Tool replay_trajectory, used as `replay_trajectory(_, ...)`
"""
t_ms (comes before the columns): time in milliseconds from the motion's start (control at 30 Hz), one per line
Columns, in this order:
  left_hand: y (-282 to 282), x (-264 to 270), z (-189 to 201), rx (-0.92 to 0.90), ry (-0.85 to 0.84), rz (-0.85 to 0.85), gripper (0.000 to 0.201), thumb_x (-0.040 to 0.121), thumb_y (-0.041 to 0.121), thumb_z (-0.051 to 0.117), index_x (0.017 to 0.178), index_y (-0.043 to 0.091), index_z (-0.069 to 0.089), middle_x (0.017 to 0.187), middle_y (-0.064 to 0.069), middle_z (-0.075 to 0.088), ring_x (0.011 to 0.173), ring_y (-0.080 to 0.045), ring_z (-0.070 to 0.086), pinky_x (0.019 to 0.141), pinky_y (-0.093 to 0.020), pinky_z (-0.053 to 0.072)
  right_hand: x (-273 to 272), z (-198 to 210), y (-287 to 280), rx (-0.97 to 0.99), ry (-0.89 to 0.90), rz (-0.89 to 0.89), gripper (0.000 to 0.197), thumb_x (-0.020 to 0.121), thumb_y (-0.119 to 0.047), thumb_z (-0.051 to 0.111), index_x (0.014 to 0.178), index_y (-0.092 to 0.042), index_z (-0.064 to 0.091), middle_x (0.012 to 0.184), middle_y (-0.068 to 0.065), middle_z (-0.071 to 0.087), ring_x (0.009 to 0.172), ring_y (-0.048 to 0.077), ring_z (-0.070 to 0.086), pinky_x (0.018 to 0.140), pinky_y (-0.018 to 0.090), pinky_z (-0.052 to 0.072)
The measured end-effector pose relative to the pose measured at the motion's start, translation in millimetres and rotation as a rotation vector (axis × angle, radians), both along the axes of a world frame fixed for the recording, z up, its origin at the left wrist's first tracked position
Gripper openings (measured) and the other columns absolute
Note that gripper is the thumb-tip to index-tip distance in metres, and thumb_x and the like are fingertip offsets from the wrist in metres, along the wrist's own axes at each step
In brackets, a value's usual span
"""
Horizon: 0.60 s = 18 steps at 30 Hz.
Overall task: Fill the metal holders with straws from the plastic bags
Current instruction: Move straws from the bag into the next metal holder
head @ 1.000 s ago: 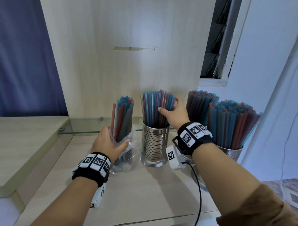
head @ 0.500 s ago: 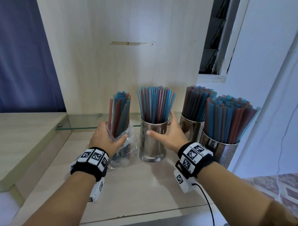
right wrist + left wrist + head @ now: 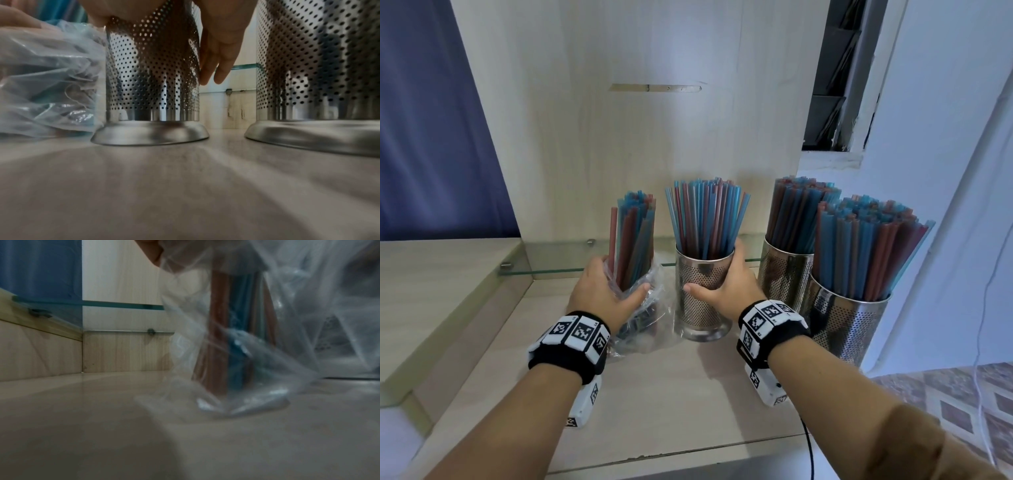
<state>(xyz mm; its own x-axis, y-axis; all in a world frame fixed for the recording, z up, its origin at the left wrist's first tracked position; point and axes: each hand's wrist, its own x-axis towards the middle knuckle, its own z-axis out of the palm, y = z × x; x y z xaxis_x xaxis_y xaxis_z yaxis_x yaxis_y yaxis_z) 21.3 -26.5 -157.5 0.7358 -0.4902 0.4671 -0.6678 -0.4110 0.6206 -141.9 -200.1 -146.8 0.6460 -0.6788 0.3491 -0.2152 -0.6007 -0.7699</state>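
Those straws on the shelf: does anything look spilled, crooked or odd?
Nothing is spilled. The straws in the middle holder, which the right hand grips, splay outward loosely, whereas the two holders to the right are packed tight. The left hand holds a crumpled plastic bag of straws upright.

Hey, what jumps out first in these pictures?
Three perforated metal holders packed with red and blue straws stand along the wooden shelf. The right hand grips the middle holder. Beside it, the left hand holds a clear plastic bag of more straws.
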Motion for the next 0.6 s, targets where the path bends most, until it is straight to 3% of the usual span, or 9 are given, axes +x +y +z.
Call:
replay_trajectory(100,0.7,-3.6,2.4,0.003,-0.016,-0.002,0.074,0.070,0.053,0.079,0.123,0.013,0.045,0.110,-0.003,0.061,0.096,-0.021,0.059,0.080,-0.031,0.053,3.2,-3.6,-1.9,-0.004,0.000,-0.012,0.120,0.057,-0.053,0.090,0.148,-0.032,0.014,0.140,-0.004,0.052,0.126,0.018,0.054,0.106,0.040,0.047)
replay_trajectory(233,3.2,-8.1,6.8,-0.011,-0.014,0.021,0.073,0.071,0.051,0.080,0.122,0.011,0.046,0.109,-0.005,0.060,0.096,-0.022,0.059,0.081,-0.034,0.054,3.8,-6.2,-3.7,-0.005,0.016,-0.016,0.122,0.057,-0.055,0.088,0.149,-0.034,0.010,0.142,-0.001,0.051,0.126,0.019,0.054,0.105,0.042,0.047)
replay_trajectory(367,4.2,-11.8,9.6,-0.165,0.004,0.084,0.083,0.068,0.048,0.083,0.128,0.007,0.042,0.117,-0.010,0.059,0.102,-0.027,0.061,0.084,-0.036,0.054,3.8,-8.1,-4.3,-0.011,0.008,-0.021,0.123,0.058,-0.056,0.088,0.150,-0.034,0.008,0.142,0.000,0.051,0.127,0.021,0.054,0.105,0.044,0.048)
replay_trajectory(467,1.4,-7.0,7.3,-0.040,0.039,0.063,0.082,0.068,0.050,0.082,0.129,0.010,0.043,0.119,-0.008,0.061,0.104,-0.027,0.062,0.087,-0.037,0.054,3.0,-8.3,-4.4,-0.011,0.004,-0.014,0.123,0.058,-0.056,0.087,0.150,-0.034,0.008,0.143,0.000,0.051,0.126,0.022,0.055,0.105,0.045,0.048)
replay_trajectory(533,1.6,-5.1,7.2,-0.005,0.022,0.076,0.080,0.069,0.053,0.079,0.128,0.011,0.046,0.117,-0.006,0.062,0.103,-0.025,0.062,0.087,-0.038,0.054,2.3,-8.2,-4.7,-0.015,0.002,-0.014,0.123,0.058,-0.057,0.087,0.149,-0.034,0.009,0.143,0.000,0.051,0.126,0.022,0.055,0.104,0.046,0.048)
replay_trajectory(600,2.8,-7.5,7.9,-0.110,0.001,0.098,0.080,0.071,0.049,0.080,0.130,0.010,0.044,0.117,-0.003,0.058,0.100,-0.019,0.058,0.086,-0.034,0.052,1.6,-7.6,-4.8,-0.018,0.001,-0.015,0.121,0.058,-0.056,0.087,0.149,-0.034,0.010,0.141,0.000,0.053,0.124,0.022,0.056,0.104,0.044,0.049)
